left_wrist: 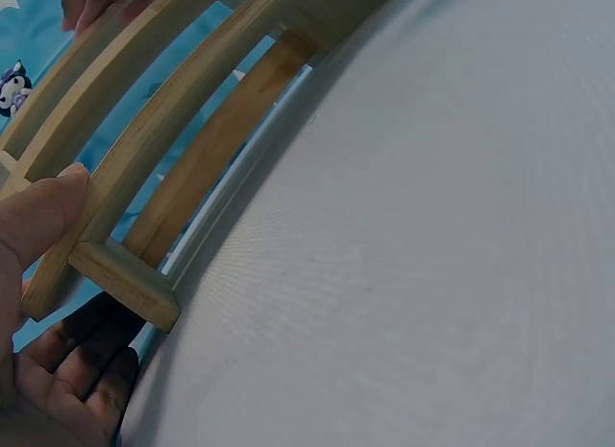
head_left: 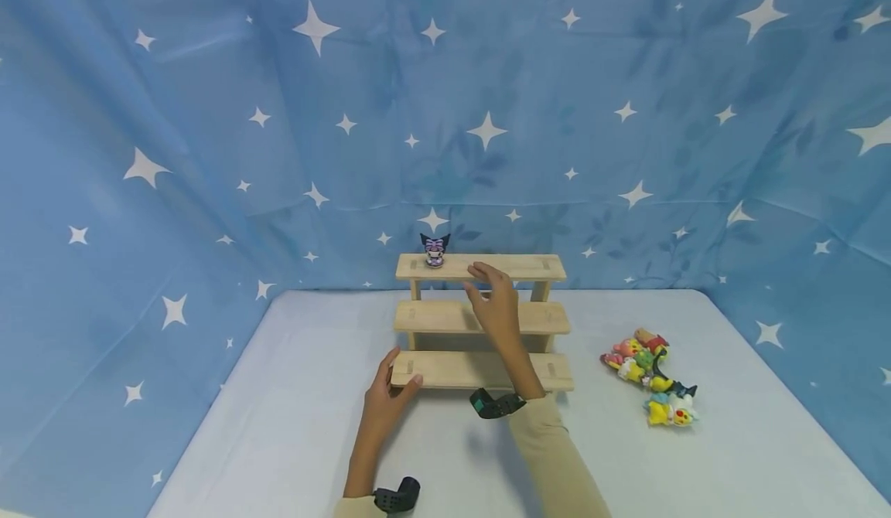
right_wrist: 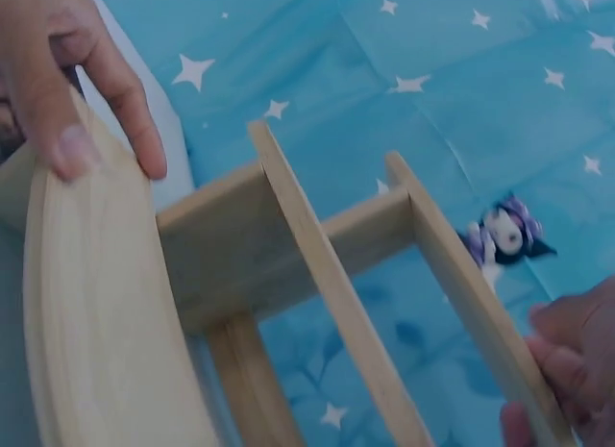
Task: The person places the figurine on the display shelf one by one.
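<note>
A three-tier wooden display shelf (head_left: 480, 318) stands on the white table. A small purple-and-black figurine (head_left: 435, 251) with pointed ears sits upright near the left end of its top board. My left hand (head_left: 385, 402) grips the left end of the lowest board, thumb over the front edge and fingers curled behind the end, as the left wrist view shows. At the top board's front edge, my right hand (head_left: 496, 305) has its fingers over the board and its thumb below. The right wrist view catches those fingers (right_wrist: 567, 356) along the edge, partly cut off.
To the right of the shelf lies a pile of small colourful figurines (head_left: 643, 359), with several more figurines (head_left: 671, 410) just in front. A blue curtain (head_left: 487, 155) with white stars hangs behind and beside the white table (head_left: 313, 394).
</note>
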A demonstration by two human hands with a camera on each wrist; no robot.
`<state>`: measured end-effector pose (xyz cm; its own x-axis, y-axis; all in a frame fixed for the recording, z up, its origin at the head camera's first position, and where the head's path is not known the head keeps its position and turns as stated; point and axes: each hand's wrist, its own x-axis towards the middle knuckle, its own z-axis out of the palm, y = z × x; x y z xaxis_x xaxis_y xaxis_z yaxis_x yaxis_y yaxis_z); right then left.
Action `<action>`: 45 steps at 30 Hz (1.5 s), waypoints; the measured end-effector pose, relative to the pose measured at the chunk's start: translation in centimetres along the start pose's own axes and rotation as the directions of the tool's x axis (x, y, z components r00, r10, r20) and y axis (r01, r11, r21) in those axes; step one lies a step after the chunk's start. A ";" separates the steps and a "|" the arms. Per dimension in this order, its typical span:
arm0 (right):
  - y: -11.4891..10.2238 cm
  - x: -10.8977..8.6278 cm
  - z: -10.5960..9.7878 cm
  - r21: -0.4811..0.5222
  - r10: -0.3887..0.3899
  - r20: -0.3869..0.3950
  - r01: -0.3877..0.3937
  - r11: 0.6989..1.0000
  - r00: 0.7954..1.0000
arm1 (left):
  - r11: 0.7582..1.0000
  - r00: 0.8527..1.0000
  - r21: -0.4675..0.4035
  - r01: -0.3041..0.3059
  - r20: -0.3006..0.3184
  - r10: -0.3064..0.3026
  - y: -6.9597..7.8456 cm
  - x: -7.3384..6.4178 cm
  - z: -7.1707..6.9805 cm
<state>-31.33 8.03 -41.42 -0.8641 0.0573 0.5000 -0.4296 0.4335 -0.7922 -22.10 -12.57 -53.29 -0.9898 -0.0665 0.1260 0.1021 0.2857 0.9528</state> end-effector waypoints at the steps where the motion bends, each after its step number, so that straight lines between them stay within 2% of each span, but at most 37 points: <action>1: 0.3 -0.1 -0.3 0.009 -0.025 -0.014 0.025 1.000 1.000 | 1.000 1.000 0.003 0.000 0.002 0.000 0.0 0.0 0.0; 3: 0.9 -0.5 -1.0 0.034 -0.067 -0.045 0.068 0.997 0.997 | 1.000 1.000 0.004 0.003 0.006 -0.003 0.0 0.0 0.0; 5: 1.3 -0.8 -1.8 0.048 -0.072 -0.066 0.076 0.996 0.995 | 1.000 1.000 0.005 0.005 0.011 -0.005 0.0 0.0 0.0; 12: 2.3 -1.8 -4.6 0.085 -0.029 -0.120 0.039 0.996 0.992 | 1.000 1.000 0.002 0.003 0.013 -0.003 0.0 0.1 0.0; 16: 3.2 -2.6 -5.7 0.060 -0.028 -0.135 0.037 0.998 0.990 | 1.000 1.000 0.002 0.009 0.008 -0.009 0.0 -0.1 -0.2; 23: 4.9 -4.4 -7.3 -0.006 0.026 -0.183 -0.027 1.000 0.983 | 1.000 1.000 -0.010 0.012 0.019 -0.011 0.3 -0.4 -0.4; 26: 5.3 -5.0 -7.7 -0.028 -0.001 -0.208 -0.005 1.000 0.978 | 1.000 1.000 -0.003 0.017 0.011 -0.017 0.2 -0.4 -0.3; 30: 5.9 -5.6 -8.3 -0.036 -0.053 -0.284 0.044 0.998 0.958 | 1.000 1.000 0.006 -0.004 0.011 0.004 0.1 -0.1 -0.1; 33: 6.4 -5.8 -8.5 -0.032 -0.050 -0.341 0.042 0.999 0.939 | 1.000 1.000 0.003 -0.009 0.016 0.009 0.1 -0.1 0.0; 38: 7.4 -5.9 -9.3 -0.070 0.021 -0.385 -0.052 0.996 0.923 | 1.000 1.000 -0.006 -0.001 0.011 0.001 0.1 -0.1 0.0; 43: 8.8 -6.2 -10.2 -0.099 0.081 -0.446 -0.139 0.985 0.891 | 1.000 1.000 0.000 -0.020 0.016 0.020 0.3 -0.2 -0.1; 45: 9.4 -6.3 -10.4 -0.110 0.104 -0.452 -0.171 0.979 0.886 | 1.000 1.000 0.003 -0.017 0.011 0.017 0.3 -0.2 -0.2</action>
<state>-27.18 21.07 -48.39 -0.6918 0.5021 0.5189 -0.2442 0.5136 -0.8225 -21.83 -12.61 -52.96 -0.9890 -0.0513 0.1389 0.1183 0.2900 0.9497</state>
